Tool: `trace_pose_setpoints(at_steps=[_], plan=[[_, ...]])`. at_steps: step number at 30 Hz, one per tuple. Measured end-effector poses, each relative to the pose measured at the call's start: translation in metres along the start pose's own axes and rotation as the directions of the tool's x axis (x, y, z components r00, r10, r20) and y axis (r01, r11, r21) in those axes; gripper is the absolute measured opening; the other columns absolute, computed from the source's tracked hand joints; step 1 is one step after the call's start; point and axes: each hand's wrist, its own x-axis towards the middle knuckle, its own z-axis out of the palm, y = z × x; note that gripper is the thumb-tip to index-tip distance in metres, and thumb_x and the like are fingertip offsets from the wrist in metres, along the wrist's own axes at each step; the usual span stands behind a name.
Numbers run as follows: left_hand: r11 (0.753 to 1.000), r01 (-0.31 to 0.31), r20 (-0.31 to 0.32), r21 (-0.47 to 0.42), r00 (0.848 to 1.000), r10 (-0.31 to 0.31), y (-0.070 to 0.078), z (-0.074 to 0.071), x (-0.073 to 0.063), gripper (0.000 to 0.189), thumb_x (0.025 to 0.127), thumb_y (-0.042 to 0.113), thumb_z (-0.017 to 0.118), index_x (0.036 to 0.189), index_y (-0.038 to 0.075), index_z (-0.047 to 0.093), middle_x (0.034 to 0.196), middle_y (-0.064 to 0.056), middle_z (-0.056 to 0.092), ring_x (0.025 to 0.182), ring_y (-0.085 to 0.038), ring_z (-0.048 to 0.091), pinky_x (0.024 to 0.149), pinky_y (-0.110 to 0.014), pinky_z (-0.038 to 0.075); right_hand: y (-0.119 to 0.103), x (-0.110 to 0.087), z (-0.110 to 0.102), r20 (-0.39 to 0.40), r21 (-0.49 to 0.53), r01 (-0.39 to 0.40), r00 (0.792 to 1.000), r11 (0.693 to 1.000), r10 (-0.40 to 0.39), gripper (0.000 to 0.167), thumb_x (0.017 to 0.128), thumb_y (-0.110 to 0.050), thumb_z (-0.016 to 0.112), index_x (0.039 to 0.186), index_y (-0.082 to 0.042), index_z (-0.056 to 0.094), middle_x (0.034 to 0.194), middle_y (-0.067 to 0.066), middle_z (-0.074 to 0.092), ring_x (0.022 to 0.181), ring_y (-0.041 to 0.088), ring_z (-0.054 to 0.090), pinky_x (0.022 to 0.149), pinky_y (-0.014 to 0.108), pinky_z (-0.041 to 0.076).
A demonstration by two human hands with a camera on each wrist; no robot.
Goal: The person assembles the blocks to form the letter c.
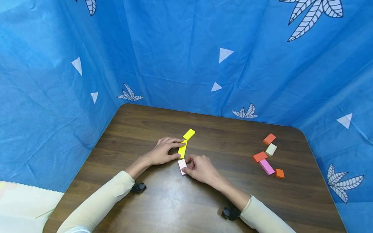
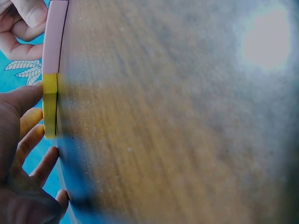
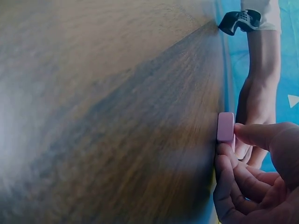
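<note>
Two yellow blocks lie in a bent line on the table: the farther yellow block [image 1: 189, 134] and the nearer yellow block [image 1: 182, 149]. My left hand [image 1: 163, 150] holds the nearer one, thumb by its near end and fingertips over its far part. A pale pink block [image 1: 182, 167] lies just below that, nearly end to end; whether they touch I cannot tell. My right hand [image 1: 204, 169] pinches the pink block between thumb and fingers from its right side. In the right wrist view, the pink block [image 3: 225, 127] shows its end, with the thumb against it.
To the right on the brown wooden table [image 1: 140, 126] lies a loose group: orange blocks [image 1: 269, 138], a cream block [image 1: 271, 149] and a bright pink block [image 1: 266, 167]. A blue patterned cloth [image 1: 180, 58] hangs around the table's back and sides.
</note>
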Motion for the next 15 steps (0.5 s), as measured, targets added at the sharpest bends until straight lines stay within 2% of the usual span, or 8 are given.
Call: trace_pose_setpoints(at_steps=[15], plan=[[1.000,0.002,-0.007,0.000,1.000,-0.002,0.0007,0.0027,0.0002,0.058,0.103,0.039,0.074,0.157,0.023,0.059,0.167,0.005,0.052,0.151,-0.028,0.047,0.126,-0.066,0.024,0.0024,0.0031,0.0037,0.006,0.017,-0.006,1.000,1.000,0.006,0.031,0.092,-0.035,0.087,0.111,-0.012,0.077,0.073,-0.011,0.071,0.061,0.001,0.059,0.060,0.023,0.048]])
